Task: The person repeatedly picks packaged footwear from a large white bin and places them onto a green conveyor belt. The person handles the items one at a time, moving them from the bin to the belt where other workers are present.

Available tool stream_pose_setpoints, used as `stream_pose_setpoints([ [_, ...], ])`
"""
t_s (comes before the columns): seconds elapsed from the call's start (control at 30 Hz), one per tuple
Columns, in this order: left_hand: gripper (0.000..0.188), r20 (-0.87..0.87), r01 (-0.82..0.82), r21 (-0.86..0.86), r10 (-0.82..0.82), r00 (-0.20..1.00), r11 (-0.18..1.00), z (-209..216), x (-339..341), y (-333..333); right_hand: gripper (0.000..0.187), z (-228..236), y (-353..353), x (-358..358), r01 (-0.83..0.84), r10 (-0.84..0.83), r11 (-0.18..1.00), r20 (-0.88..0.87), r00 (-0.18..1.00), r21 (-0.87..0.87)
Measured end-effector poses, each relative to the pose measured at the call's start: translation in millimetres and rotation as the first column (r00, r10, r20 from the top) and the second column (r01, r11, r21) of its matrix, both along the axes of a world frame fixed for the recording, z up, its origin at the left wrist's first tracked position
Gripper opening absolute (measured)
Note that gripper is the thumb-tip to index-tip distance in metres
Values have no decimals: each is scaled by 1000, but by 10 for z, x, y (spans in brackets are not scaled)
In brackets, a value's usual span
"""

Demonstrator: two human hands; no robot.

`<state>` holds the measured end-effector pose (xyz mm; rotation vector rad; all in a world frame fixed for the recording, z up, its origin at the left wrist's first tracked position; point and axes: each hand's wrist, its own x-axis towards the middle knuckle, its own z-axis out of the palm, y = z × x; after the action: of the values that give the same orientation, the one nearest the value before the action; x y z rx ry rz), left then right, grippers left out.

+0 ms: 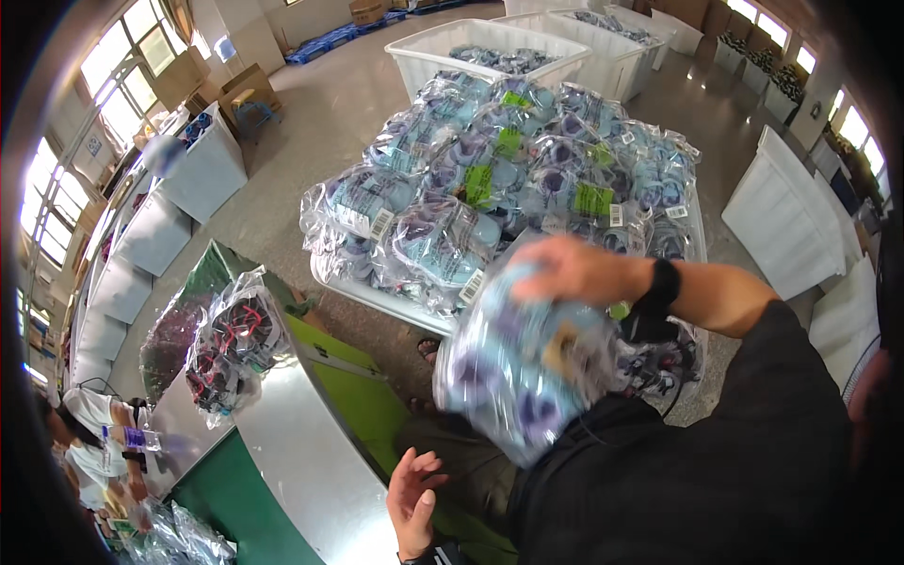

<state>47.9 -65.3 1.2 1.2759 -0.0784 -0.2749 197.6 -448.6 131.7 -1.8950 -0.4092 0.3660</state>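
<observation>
My right hand (565,268) grips the top of a clear plastic bag of light-blue and purple shoes (513,363), slightly blurred. The bag hangs in front of my body, between the bin and the table. Low in the middle, my left hand (414,499) is held beside the metal table edge, fingers apart and slightly bent, with nothing in it. Beyond the held bag, similar bagged shoes (447,240) are heaped high in a white bin (377,303); some bags carry green labels. What lies behind the held bag is hidden.
To the left stands a metal-topped table (306,447) with a green mat (240,504). A bag of dark and red items (240,334) lies on its far end. A co-worker (89,428) is at the lower left. More white bins (786,212) stand around.
</observation>
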Motion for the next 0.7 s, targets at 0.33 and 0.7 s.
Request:
stream_pose_setpoints([
  [0.33,64,-11,-87,-80,86,996,993,-129,-78,150,30,-1165,-1180,246,732,-597,669,-496,631,127],
  [0.7,52,-6,-58,-92,57,998,994,-77,-127,172,32,-1303,-1300,219,651,-567,758,-466,679,26],
])
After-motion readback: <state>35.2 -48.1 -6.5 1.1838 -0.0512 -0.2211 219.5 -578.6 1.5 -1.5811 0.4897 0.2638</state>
